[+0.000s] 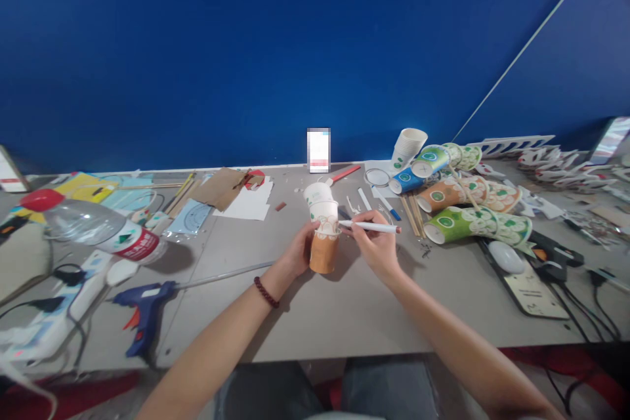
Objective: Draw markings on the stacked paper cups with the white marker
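My left hand [298, 252] is wrapped round the left side of an orange paper cup [323, 256], which tilts slightly over the grey table. Pale patterned paper cups [319, 195] line up with its far end; whether they are joined to it I cannot tell. My right hand [377, 249] grips a white marker pen [378, 227], its tip pointing left at the pale patterned part of the cups. Whether the tip touches the paper is too small to see. A dark bead bracelet [266, 293] circles my left wrist.
On the left lie a blue glue gun [147, 308], a plastic bottle [105, 230] and a power strip [59, 315]. To the right are joined paper cups [450, 224], wooden sticks [412, 215] and a black tray [529, 282]. A phone [319, 149] stands against the blue wall.
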A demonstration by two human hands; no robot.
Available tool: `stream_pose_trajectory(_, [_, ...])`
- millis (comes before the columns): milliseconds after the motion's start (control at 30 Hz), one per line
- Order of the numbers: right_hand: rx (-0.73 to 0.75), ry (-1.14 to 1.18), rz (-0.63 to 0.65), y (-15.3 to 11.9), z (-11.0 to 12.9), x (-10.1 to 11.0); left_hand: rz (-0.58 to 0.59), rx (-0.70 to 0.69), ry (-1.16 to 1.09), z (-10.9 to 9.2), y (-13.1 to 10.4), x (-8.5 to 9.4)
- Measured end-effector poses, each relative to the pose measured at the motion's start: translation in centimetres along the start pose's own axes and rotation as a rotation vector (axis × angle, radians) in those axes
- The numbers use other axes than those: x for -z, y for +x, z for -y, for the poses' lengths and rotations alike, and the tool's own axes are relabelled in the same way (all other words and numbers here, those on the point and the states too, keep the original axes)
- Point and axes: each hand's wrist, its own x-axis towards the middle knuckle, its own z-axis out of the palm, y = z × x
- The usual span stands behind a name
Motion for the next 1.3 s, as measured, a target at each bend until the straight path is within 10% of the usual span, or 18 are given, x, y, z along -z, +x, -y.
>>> stream_pose_trajectory(633, [-0.081, 0.242, -0.056, -0.1, 0.37, -0.36, -0.003, 0.031, -0.064, -0.28, -0.15, -0.07])
stream_pose_trajectory(1300, [0.116, -0.195, 0.035, -0.65, -0.11, -0.13, 0.119, 0.033, -0.019, 0.14, -0.12, -0.37])
